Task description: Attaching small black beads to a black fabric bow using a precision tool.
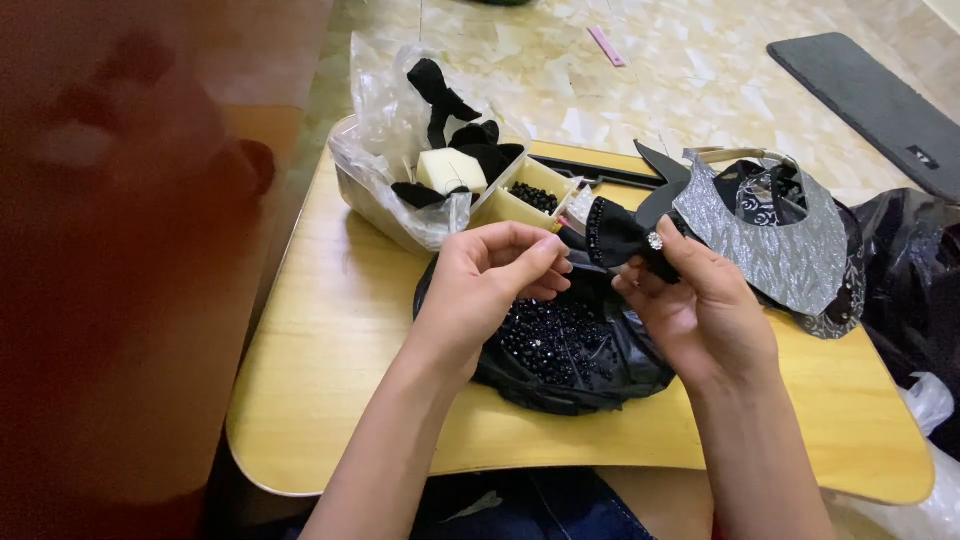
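A small black bow point(612, 238) edged with a row of tiny dark beads is held up just above the middle of the yellow bench point(330, 330), with a round clear stone point(655, 241) showing at its right side. The right hand point(700, 305) has its fingers point(668, 262) clamped on the bow beside the stone, thumb against the cloth. The left hand point(490, 280) is just left of the bow, its fingers point(545, 262) curled together with the tips pinched close to the bow's left edge; whether they hold something fine there cannot be told. Directly below the bow lies a black plastic bag point(590, 375) spread open on the bench, with a heap of shiny black beads point(545, 340) in it. Behind the bow, toward the far edge of the bench, stands a clear compartment box point(505, 205); one compartment holds more black beads point(535, 196), and the part left of that is stuffed with a crinkled clear plastic bag point(385, 110), black cloth scraps point(475, 140) and a cream-coloured block point(450, 170). Right of the bow, a silver-grey textured piece point(775, 235) shaped like a wide collar rests on dark patterned material, with a black pointed shape point(660, 180) rising between it and the bow. Farther right, off the bench, more black plastic point(915, 270) is bunched. Beyond the bench, a pale marbled floor point(560, 70) carries a dark grey mat point(870, 100) and a thin pink strip point(606, 46). A blurred reddish shape point(120, 250) fills the view far left of the bow.
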